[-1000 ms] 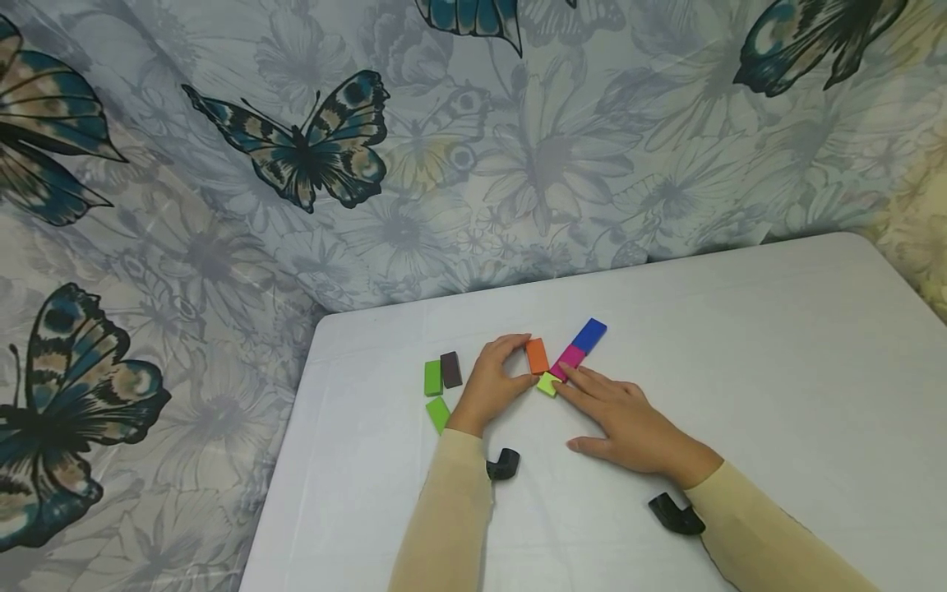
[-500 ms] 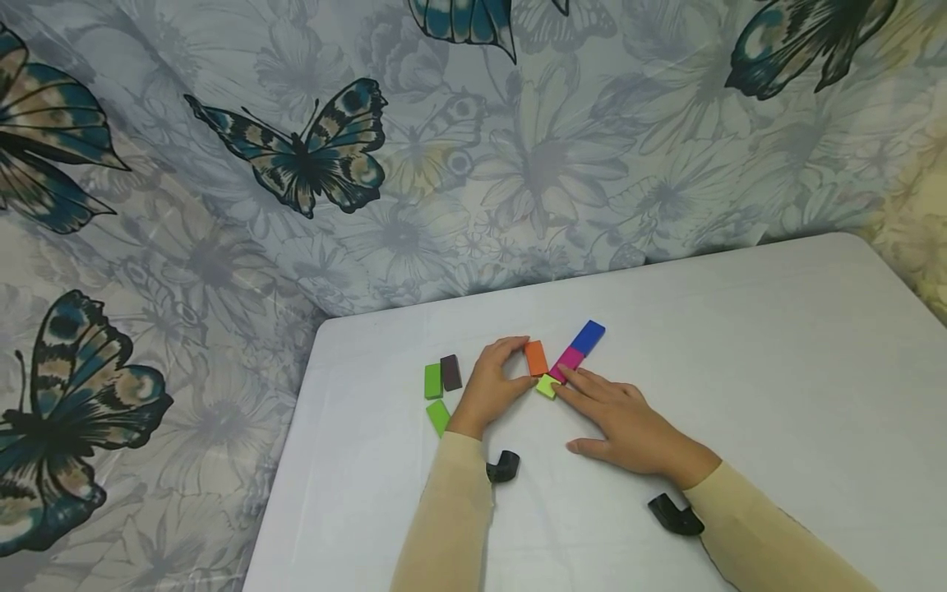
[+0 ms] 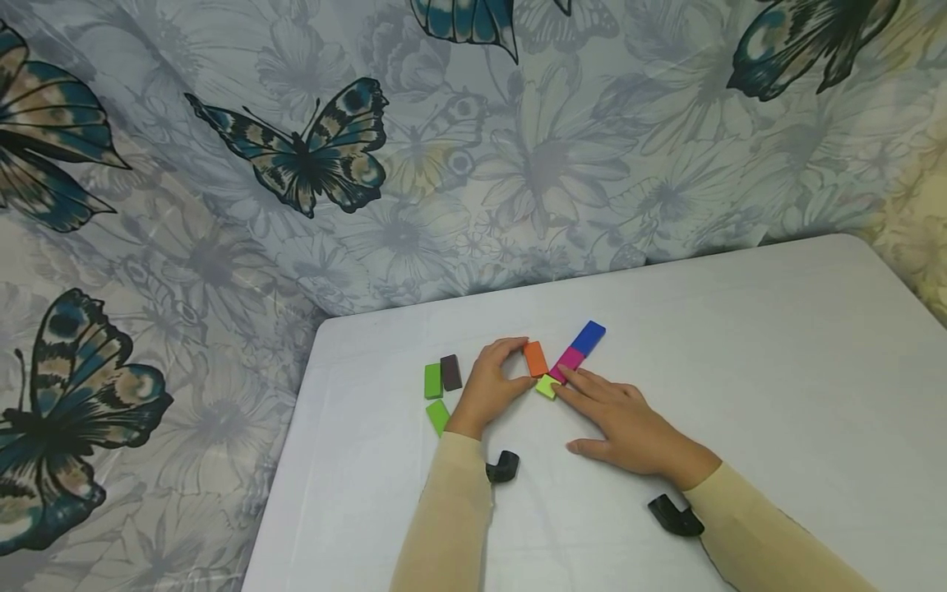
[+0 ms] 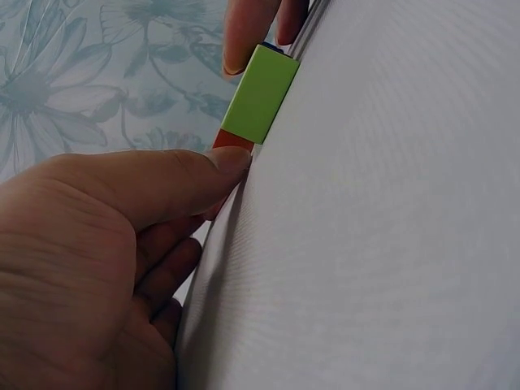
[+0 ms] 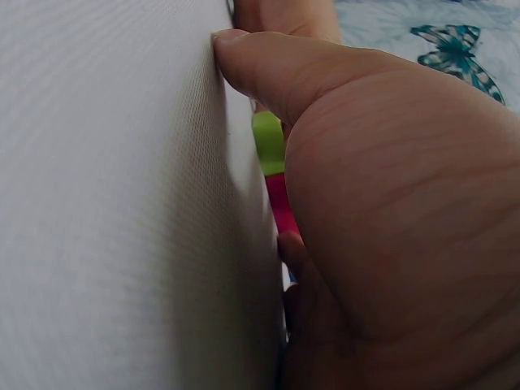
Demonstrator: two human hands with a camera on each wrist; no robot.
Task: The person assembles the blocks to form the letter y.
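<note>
Head view gives the layout: left hand pinches the orange block between thumb and index, block lying on the white table; right hand isn't gripping, fingers extended, tips at the yellow-green block and the pink block. Yellow-green sits at the near ends of orange and pink; the blue block continues the pink line, end to end. Only head view shows the group off to the left: one green block beside a dark brown block, and a second green block nearer, partly hidden by the left arm. Left wrist cam adds the yellow-green block's near side face and the left thumb tip over orange, of which just a strip shows. Right wrist cam puts the right thumb tip down at the table surface, clear of the blocks; orange can't be made out there.
</note>
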